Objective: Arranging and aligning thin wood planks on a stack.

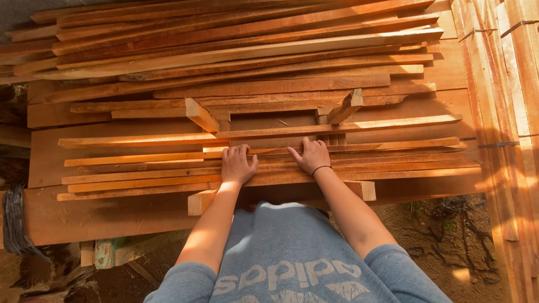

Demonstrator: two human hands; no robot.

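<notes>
A layer of long thin wooden slats (140, 171) lies across two short cross blocks (200, 115) on a stack of boards. My left hand (237, 164) rests palm down on the slats near the front edge, fingers together. My right hand (310, 155), with a dark band on the wrist, lies flat on the same slats a little to the right, fingers spread. Neither hand grips anything. A single slat (269, 132) spans both cross blocks just beyond my fingertips.
A big heap of reddish slats and planks (236, 50) fills the back. Wide boards (84, 216) lie underneath. Bundled strapped timber (505, 112) stands along the right side. Bare dirt ground (438, 224) shows at lower right, dark debris at far left.
</notes>
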